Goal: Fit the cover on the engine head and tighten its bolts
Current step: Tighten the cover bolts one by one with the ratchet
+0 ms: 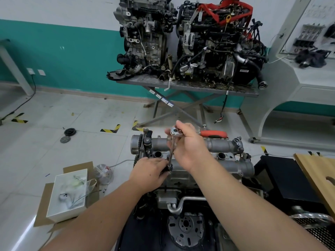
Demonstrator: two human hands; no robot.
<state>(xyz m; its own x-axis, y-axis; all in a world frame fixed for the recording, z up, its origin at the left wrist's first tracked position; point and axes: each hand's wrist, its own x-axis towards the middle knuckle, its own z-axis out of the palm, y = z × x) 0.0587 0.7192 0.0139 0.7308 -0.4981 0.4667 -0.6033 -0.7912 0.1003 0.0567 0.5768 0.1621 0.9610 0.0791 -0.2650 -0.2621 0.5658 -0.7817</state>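
Gripped in the right hand is the chrome head of a ratchet wrench with an orange-red handle, fingers curled round it, while the left hand pinches the black socket at the foot of the chrome extension bar, which is held nearly upright on the near edge of the grey cast-aluminium cover seated on top of the engine head at the centre of the view. An open white cardboard box is seen on flattened brown cardboard on the floor to the left, with a white device, a cable and clear plastic bags inside; a crumpled clear bag lies just beside it. Open tiled floor is left between the engine and a grey folding table against the teal wall, on which two dirty engines are stood, the left one reaching its edge. A black case and a pale wooden board crowd the right side. The bolt under the socket is hidden by the left fingers, and the lower engine is cut off by the frame
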